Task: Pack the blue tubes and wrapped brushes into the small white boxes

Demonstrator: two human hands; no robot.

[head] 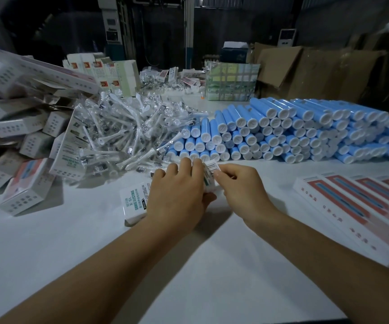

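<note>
Small white box point(208, 176) gripped by left hand point(177, 195) and right hand point(242, 188); wrapped brushes point(128, 129), blue tubes point(282, 134) heaped just behind.

Brown cardboard cartons point(310, 71) at back right, taped parcel point(232, 81) beside them, white table point(95, 253)

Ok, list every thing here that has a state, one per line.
Small white box: held in both hands, end flap being worked.
Left hand: grips the box.
Right hand: pinches the flap end.
Blue tubes: capped, stacked lying.
Wrapped brushes: loose pile.
</note>
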